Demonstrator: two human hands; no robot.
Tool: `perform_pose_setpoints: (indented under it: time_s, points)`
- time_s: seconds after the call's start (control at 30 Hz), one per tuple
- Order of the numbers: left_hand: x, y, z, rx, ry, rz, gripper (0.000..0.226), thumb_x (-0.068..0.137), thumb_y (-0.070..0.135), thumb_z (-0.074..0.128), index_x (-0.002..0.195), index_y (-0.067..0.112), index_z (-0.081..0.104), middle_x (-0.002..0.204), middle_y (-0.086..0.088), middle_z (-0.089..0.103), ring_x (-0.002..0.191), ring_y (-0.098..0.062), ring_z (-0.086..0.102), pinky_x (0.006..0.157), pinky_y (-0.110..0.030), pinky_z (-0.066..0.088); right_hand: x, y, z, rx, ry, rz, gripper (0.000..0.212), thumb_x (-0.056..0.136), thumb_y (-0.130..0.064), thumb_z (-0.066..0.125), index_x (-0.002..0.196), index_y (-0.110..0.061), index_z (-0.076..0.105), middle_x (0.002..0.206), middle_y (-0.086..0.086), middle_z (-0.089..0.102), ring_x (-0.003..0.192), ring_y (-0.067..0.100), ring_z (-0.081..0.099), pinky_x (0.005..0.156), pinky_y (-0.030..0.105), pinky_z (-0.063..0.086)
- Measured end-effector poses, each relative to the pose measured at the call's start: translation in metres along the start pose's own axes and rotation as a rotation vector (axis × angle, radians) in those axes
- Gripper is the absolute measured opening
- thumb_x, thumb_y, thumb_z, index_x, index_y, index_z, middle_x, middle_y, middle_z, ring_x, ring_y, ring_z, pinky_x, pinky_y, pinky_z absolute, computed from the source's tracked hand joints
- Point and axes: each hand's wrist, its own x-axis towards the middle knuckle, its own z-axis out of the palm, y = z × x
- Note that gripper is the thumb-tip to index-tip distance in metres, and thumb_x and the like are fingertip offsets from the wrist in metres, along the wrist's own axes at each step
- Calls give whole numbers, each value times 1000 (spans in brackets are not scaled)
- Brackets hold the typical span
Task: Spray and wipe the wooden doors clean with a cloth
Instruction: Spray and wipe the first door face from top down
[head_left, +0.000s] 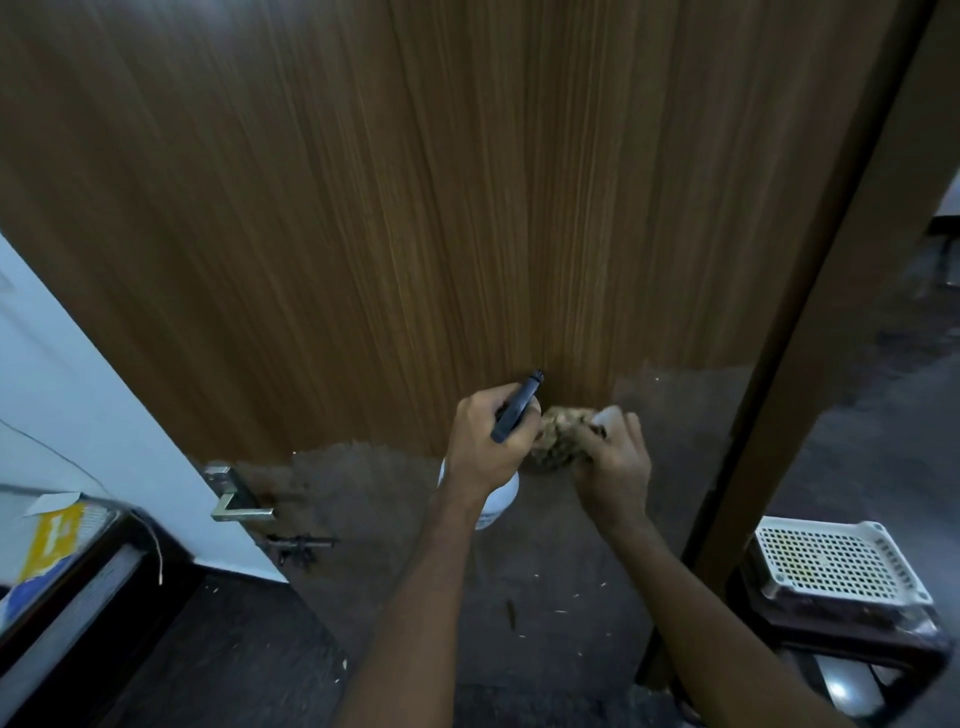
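— Hands first: what has each got?
— Left hand is curled round the neck of a white spray bottle, black nozzle aimed at the wooden door. Right hand grips a crumpled cloth close against the door's lower part.
— Anything else nearby?
— Metal door handle at the left edge; white perforated basket to the right.

Almost no writing is being shown legibly. A large white mark resembling the numeral "1" is being displayed on a yellow package at the lower left. Faint print is being carried on the white spray bottle, but it cannot be read.
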Motion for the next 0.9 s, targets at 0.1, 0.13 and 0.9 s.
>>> perform_pose_setpoints:
  time_s: [0.1, 0.13, 0.9]
  points:
    - [0, 5, 9, 0, -16, 4, 36, 97, 9, 65, 64, 4, 51, 54, -10, 48, 49, -32, 45, 48, -43, 34, -9, 11, -7, 1, -120, -24, 26, 82, -7, 81, 104, -19, 75, 97, 2, 52, 83, 19, 46, 56, 28, 39]
    - [0, 4, 10, -4, -17, 3, 35, 96, 9, 65, 64, 4, 51, 54, -9, 48, 49, -32, 45, 48, -42, 33, 2, 8, -11, 14, -83, -15, 22, 86, -7, 76, 105, -19, 76, 97, 3, 54, 84, 19, 46, 57, 30, 42]
    - [7, 22, 68, -25, -66, 12, 37, 94, 14, 63, 61, 12, 46, 52, -4, 46, 47, -25, 42, 48, -42, 35, -5, 57, -35, -2, 2, 76, 17, 89, -12, 66, 98, -15, 79, 97, 7, 56, 86, 22, 47, 56, 35, 48]
